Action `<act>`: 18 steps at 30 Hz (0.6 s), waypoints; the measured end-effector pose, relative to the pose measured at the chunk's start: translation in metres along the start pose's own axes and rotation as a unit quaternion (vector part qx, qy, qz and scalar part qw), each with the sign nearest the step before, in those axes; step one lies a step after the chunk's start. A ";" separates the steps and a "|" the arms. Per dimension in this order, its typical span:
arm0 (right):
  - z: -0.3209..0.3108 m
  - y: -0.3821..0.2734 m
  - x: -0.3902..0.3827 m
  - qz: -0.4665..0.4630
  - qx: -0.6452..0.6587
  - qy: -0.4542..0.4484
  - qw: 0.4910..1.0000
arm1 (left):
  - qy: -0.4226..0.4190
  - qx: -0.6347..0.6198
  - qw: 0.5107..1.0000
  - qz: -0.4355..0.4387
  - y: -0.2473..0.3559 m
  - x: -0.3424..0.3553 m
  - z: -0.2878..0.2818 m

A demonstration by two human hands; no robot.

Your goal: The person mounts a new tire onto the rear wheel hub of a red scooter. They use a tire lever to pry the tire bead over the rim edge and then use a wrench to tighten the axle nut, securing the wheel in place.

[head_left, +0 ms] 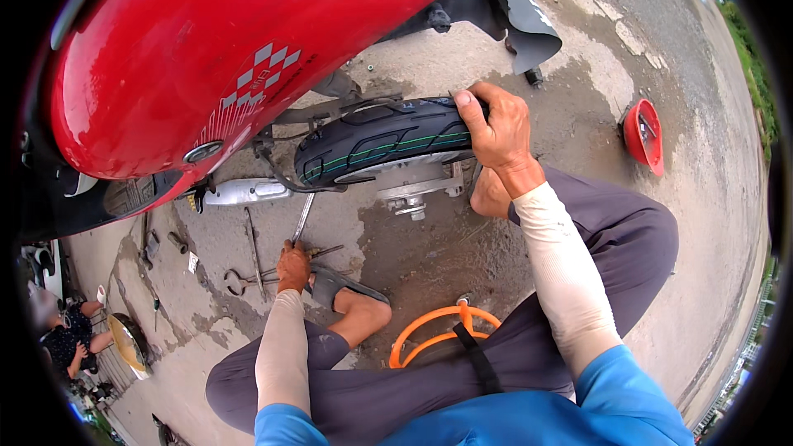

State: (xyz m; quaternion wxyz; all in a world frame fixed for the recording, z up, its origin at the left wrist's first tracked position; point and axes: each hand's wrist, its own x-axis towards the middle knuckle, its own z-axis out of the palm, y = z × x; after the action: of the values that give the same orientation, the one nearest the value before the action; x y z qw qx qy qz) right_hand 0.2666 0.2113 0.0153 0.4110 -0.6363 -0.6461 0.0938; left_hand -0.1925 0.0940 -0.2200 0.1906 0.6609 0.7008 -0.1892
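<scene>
My right hand [500, 128] grips the right end of a black tyre [388, 136] with a green line round its tread, thumb on the tread and fingers over the far side. The tyre's wheel hub [413, 186] and axle nut face me. Low on the left, my left hand [293, 266] is closed round the near end of a long silver metal tool [304, 216], perhaps a wrench or tyre lever. The tool's far end reaches the tyre's lower left edge. Above the wheel leans a red motorbike body [206, 58].
Beside my left hand lie a long metal rod [254, 252], a ring-ended tool [236, 282] and a socket [177, 241]. A red bowl [643, 139] with something inside stands at right. An orange hose [401, 343] curls between my legs. Another person [70, 339] sits far left.
</scene>
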 end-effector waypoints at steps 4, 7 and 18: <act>-0.003 -0.045 0.013 0.005 -0.126 -0.082 0.989 | 0.118 -0.062 0.991 -0.013 -0.018 0.010 -0.020; 0.017 -0.066 0.014 -0.066 -0.168 -0.046 0.982 | 0.155 -0.131 0.979 0.007 -0.015 0.002 -0.031; 0.016 -0.080 0.014 -0.037 -0.057 -0.039 0.997 | 0.130 -0.150 0.976 -0.087 0.017 0.030 -0.006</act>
State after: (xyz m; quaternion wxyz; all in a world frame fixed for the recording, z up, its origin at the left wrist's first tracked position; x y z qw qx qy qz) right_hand 0.1986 0.2160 0.0625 0.3514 -0.6303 -0.6891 0.0661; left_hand -0.1768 0.1242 -0.2306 0.1782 0.5798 0.7949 -0.0103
